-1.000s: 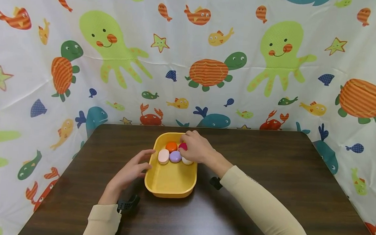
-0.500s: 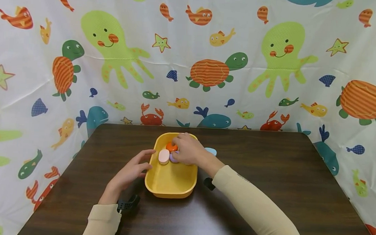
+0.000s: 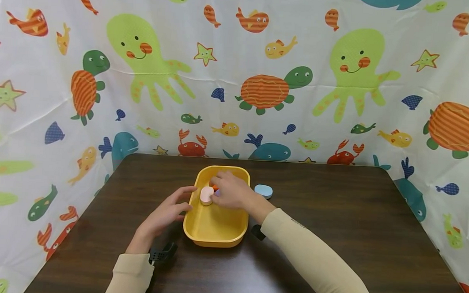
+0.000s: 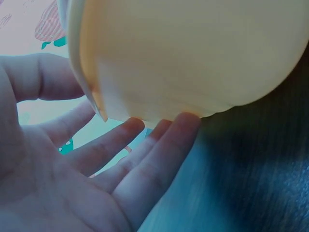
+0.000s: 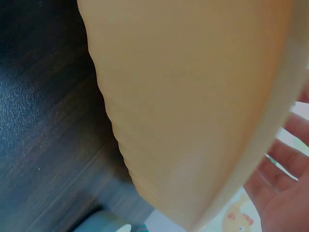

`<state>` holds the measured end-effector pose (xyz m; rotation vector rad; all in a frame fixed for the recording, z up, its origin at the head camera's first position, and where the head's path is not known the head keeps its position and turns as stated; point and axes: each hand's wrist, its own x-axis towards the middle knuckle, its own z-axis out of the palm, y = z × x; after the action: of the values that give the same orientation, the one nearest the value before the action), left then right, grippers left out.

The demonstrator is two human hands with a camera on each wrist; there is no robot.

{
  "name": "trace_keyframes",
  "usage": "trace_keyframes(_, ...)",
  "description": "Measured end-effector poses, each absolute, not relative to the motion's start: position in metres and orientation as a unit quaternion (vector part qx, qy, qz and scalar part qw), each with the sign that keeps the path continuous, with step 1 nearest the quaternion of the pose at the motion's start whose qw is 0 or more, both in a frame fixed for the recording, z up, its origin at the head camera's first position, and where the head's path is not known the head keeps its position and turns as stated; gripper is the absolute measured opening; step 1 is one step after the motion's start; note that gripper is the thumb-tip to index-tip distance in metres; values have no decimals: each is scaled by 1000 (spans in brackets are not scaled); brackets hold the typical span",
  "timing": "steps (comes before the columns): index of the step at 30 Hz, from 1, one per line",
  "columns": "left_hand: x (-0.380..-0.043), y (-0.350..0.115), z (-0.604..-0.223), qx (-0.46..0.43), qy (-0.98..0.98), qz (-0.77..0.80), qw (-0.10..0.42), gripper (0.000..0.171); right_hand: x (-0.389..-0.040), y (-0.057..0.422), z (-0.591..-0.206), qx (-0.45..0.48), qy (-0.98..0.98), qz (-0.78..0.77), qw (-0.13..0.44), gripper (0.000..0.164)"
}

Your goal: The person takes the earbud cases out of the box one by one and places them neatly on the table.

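A yellow oblong tub (image 3: pixel 214 229) stands on the table. Inside lie a light pink rounded piece (image 3: pixel 206 195), an orange piece (image 3: pixel 215 187) and a purple piece (image 3: pixel 217 193), the last two mostly hidden. My right hand (image 3: pixel 233 191) reaches over the tub's right side, thumb and fingers down around the orange and purple pieces. Whether it pinches one cannot be seen, as the rim hides the fingertips in the right wrist view. My left hand (image 3: pixel 169 211) rests against the tub's left side. Its extended fingers (image 4: pixel 154 164) touch the outer wall in the left wrist view.
A light blue oval piece (image 3: pixel 263 191) lies on the dark wooden table (image 3: pixel 326 213), just right of the tub. Behind the table hangs a white curtain (image 3: pixel 232 44) printed with sea animals.
My right hand has moved left inside the tub, from the crimson piece to the orange and purple ones. The light blue piece has come into sight. My left hand stays put.
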<state>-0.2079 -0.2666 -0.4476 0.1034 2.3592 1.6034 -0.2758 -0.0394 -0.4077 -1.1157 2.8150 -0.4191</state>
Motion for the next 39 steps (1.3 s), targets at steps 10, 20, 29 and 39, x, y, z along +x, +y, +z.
trace_keyframes(10, -208, -268, -448, 36, 817, 558, 144, 59, -274, -44, -417, -371, 916, -133, 75, 47)
trace_keyframes(20, -209, -269, -448, 38, 817, 557, 144, 59, -273, -52, -428, -380, 906, -155, 105, 49)
trace_keyframes(29, -209, -268, -449, 35, 820, 553, 144, 58, -271, -53, -434, -383, 903, -134, 142, 52)
trace_keyframes(39, -210, -268, -449, 34, 818, 556, 144, 59, -268, -54, -435, -390, 901, -129, 140, 47)
